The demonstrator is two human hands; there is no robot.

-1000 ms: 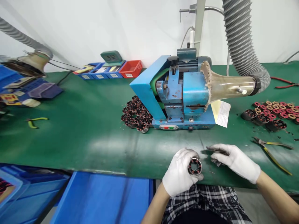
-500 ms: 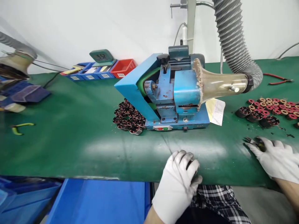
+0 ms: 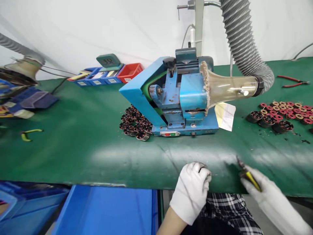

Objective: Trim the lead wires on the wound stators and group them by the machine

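Half a second ago the right hand (image 3: 263, 192) was over by the pliers (image 3: 253, 181) at the right of the desk (image 3: 102, 160); now it has brought them back near the left hand (image 3: 190, 192), gripping them with the dark tips pointing away from the person. The hands are apart. The left hand stays closed around the wound ring (image 3: 201, 167) near the desk's front edge; a second ago the ring's open end showed, but now fingers cover most of it.
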